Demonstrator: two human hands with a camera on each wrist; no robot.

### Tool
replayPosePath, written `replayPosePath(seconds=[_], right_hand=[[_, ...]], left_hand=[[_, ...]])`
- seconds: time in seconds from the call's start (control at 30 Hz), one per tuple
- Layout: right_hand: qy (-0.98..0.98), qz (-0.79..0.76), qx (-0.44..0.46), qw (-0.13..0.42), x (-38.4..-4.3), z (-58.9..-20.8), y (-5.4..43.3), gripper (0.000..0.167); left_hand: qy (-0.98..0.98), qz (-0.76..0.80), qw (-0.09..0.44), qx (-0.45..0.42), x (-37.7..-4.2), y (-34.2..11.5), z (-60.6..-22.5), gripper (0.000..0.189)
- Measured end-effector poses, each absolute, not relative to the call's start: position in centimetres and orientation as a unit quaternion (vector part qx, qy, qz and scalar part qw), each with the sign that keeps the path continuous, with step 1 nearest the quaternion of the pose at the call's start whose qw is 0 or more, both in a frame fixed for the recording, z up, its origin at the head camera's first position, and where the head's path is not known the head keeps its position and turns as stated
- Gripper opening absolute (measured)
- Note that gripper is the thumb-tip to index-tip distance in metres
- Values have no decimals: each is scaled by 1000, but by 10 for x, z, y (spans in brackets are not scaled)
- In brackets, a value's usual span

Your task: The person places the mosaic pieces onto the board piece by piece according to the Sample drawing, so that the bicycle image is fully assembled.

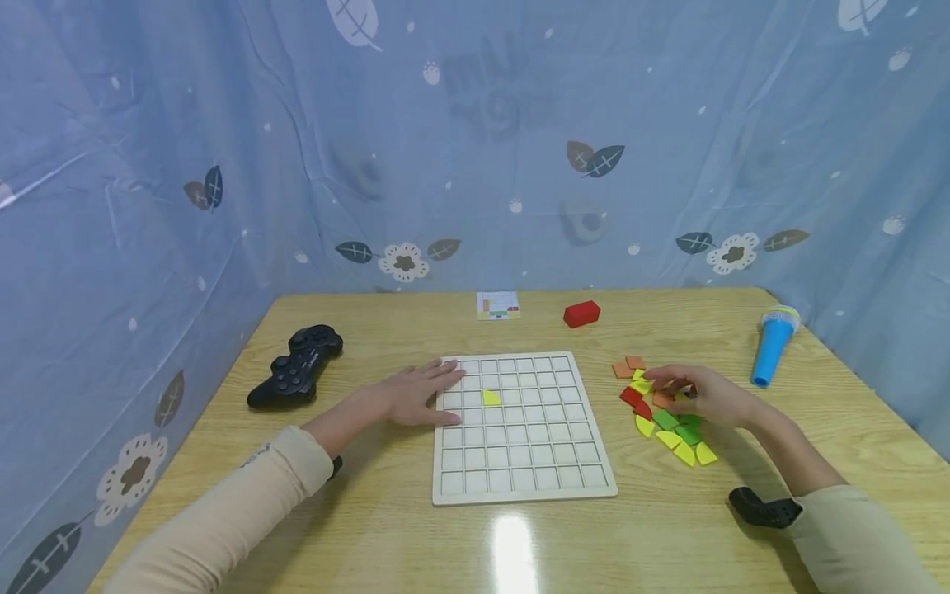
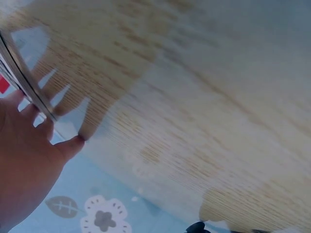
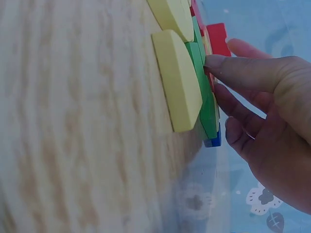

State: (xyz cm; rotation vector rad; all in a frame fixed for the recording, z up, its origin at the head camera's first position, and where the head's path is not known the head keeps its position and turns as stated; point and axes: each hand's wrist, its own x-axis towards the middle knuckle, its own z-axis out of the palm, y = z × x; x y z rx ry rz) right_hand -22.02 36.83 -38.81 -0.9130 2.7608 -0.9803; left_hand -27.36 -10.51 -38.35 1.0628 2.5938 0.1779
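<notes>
I have the left hand (image 1: 417, 396) at the left edge of the white grid board (image 1: 524, 497), its fingers spread and nearly straight, resting on the rim and gripping nothing. One yellow quarter-round piece (image 1: 491, 398) lies on a square in the board's upper left part. The right hand (image 1: 705, 398) is over the loose pieces to the right of the board, thumb and fingers half bent around an orange piece (image 1: 663, 400); I can't tell whether they pinch anything. Near its fingertips I see a red piece (image 1: 631, 397), with two orange squares (image 1: 621, 370) beyond and green pieces (image 1: 665, 420) below. More yellow pieces (image 1: 684, 454) lie along the near side of the pile. Across the wooden table (image 1: 386, 528), I see a black game controller (image 1: 298, 369), a small card (image 1: 498, 305), a red block (image 1: 582, 313) and a blue toy microphone (image 1: 772, 346).
</notes>
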Motion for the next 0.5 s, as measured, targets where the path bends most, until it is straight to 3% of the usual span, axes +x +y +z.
replayPosePath(seconds=[0.5], right_hand=[[903, -328, -270, 66, -223, -385, 367, 44]], left_hand=[[913, 64, 169, 367, -273, -105, -382, 85]])
